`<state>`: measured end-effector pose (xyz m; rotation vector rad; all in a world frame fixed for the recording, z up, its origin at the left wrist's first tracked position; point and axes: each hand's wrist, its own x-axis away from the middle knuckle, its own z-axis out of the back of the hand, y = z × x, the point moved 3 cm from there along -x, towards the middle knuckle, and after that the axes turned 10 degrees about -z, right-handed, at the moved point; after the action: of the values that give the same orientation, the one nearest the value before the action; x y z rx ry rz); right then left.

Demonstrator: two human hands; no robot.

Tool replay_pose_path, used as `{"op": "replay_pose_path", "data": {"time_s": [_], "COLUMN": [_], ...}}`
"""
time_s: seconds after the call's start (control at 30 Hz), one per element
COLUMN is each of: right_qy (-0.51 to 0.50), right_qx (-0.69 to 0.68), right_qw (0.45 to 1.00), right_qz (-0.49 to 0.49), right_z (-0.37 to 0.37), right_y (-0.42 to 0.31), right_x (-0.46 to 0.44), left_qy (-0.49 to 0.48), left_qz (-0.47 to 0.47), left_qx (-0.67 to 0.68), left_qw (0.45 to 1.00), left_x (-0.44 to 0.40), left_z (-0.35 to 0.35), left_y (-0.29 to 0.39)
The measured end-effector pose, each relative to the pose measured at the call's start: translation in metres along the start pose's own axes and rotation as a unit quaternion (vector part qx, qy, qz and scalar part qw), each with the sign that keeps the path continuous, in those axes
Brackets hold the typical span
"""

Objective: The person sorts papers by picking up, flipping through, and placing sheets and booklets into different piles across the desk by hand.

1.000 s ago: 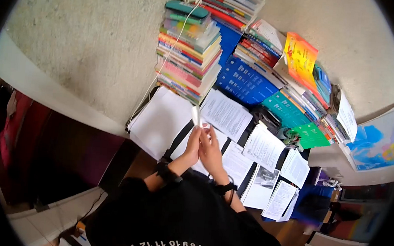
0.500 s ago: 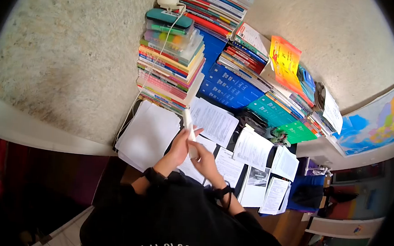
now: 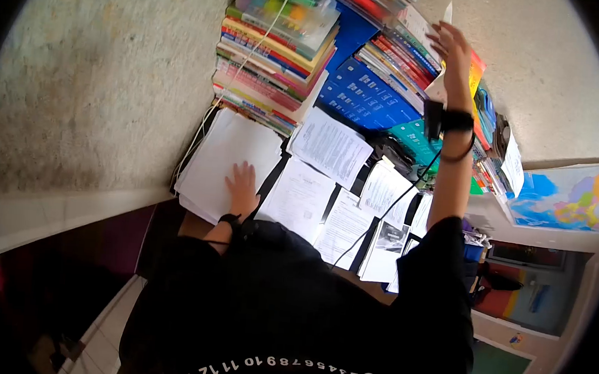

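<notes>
My left hand (image 3: 243, 187) lies flat, fingers spread, on a thick stack of blank white paper (image 3: 222, 157) at the desk's left. Raised high at the upper right, my right hand (image 3: 454, 62) is beside the upright books (image 3: 405, 62). Its fingers are stretched and apart, a little blurred. A pointed white piece (image 3: 448, 13) shows just beyond those fingertips; I cannot tell whether the hand touches it. Below the hand, an orange-yellow sheet (image 3: 476, 69) is partly hidden. Printed sheets (image 3: 297, 197) lie between my arms.
A tall pile of books (image 3: 273, 63) stands at the back left, with a white cable (image 3: 257, 45) hanging over it. Blue box files (image 3: 361, 94) line the back. More printed papers (image 3: 388, 193) lie at right, crossed by a black cord (image 3: 399, 201). A map (image 3: 562, 198) hangs on the wall.
Both hands were together over the desk around a slender white object. They have parted: the left came down onto the blank paper, the right swung up to the books. The view has shifted.
</notes>
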<state>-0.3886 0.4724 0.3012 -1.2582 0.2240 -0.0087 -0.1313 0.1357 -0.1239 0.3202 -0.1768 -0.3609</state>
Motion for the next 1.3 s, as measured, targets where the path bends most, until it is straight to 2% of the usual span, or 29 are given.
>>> {"op": "replay_pose_path", "data": {"time_s": [0.07,0.13,0.17,0.23,0.27,0.33,0.37,0.43,0.47,0.53,0.57,0.6,0.67,0.8,0.87,0.97,1.03,1.2,1.23,1.3], "right_qy": [-0.048,-0.072,-0.085,0.002,0.057,0.037,0.038,-0.005,-0.012,-0.056,-0.089,-0.120,-0.174,-0.206,-0.129,-0.057,-0.002,-0.029,-0.009,0.045], "right_qx": [-0.019,-0.026,0.000,0.118,0.086,0.093,0.121,0.204,0.269,0.274,0.283,0.290,0.161,-0.012,-0.055,-0.131,-0.186,-0.160,-0.138,-0.106], "right_qw": [0.998,0.990,0.990,0.992,0.993,0.994,0.991,0.978,0.961,0.960,0.954,0.946,0.961,0.949,0.945,0.942,0.936,0.939,0.942,0.949], "right_qz": [-0.035,-0.122,-0.113,-0.049,-0.062,-0.040,-0.038,0.035,0.059,-0.012,-0.049,-0.082,-0.140,-0.239,-0.295,-0.302,-0.299,-0.303,-0.306,-0.292], "right_z": [-0.003,0.003,0.012,-0.011,-0.020,-0.039,-0.036,-0.032,-0.034,-0.056,-0.059,-0.062,-0.077,-0.098,-0.089,-0.073,-0.066,-0.078,-0.078,-0.070], "right_y": [0.009,0.048,0.069,0.063,0.060,0.050,0.065,0.097,0.102,0.102,0.117,0.137,0.159,0.130,0.113,0.118,0.109,0.100,0.105,0.126], "right_x": [-0.026,-0.041,-0.045,-0.018,-0.005,0.037,0.045,0.074,0.101,0.168,0.194,0.218,0.271,0.344,0.364,0.384,0.397,0.415,0.417,0.418], "left_qy": [0.033,0.060,0.069,0.137,0.110,0.131,0.095,0.024,0.039,0.058,0.011,-0.024,-0.027,0.025,0.064,0.092,0.139,0.228,0.209,0.086], "left_qz": [0.000,0.009,0.016,0.022,0.023,-0.002,0.019,0.057,0.074,0.106,0.074,0.073,0.086,0.036,0.012,0.015,0.028,0.026,0.003,0.002], "left_qx": [0.003,0.011,0.017,-0.025,-0.013,-0.050,0.025,0.173,0.290,0.509,0.769,0.824,0.848,0.771,0.723,0.732,0.752,0.798,0.812,0.833], "left_qw": [0.999,0.998,0.997,0.990,0.994,0.990,0.995,0.983,0.953,0.852,0.635,0.561,0.522,0.635,0.687,0.675,0.643,0.557,0.546,0.546], "left_x": [-0.004,-0.012,-0.012,-0.013,-0.012,-0.010,-0.011,-0.016,-0.021,-0.022,-0.013,-0.007,0.000,0.003,0.006,0.009,0.013,0.023,0.027,0.034], "left_z": [-0.004,-0.009,-0.012,-0.028,-0.026,-0.024,-0.023,-0.010,-0.005,-0.003,0.024,0.070,0.115,0.140,0.150,0.156,0.161,0.167,0.172,0.176], "left_y": [0.001,-0.002,-0.004,-0.012,-0.015,-0.025,-0.034,-0.047,-0.053,-0.062,-0.048,-0.026,-0.003,0.026,0.042,0.056,0.065,0.082,0.091,0.110]}}
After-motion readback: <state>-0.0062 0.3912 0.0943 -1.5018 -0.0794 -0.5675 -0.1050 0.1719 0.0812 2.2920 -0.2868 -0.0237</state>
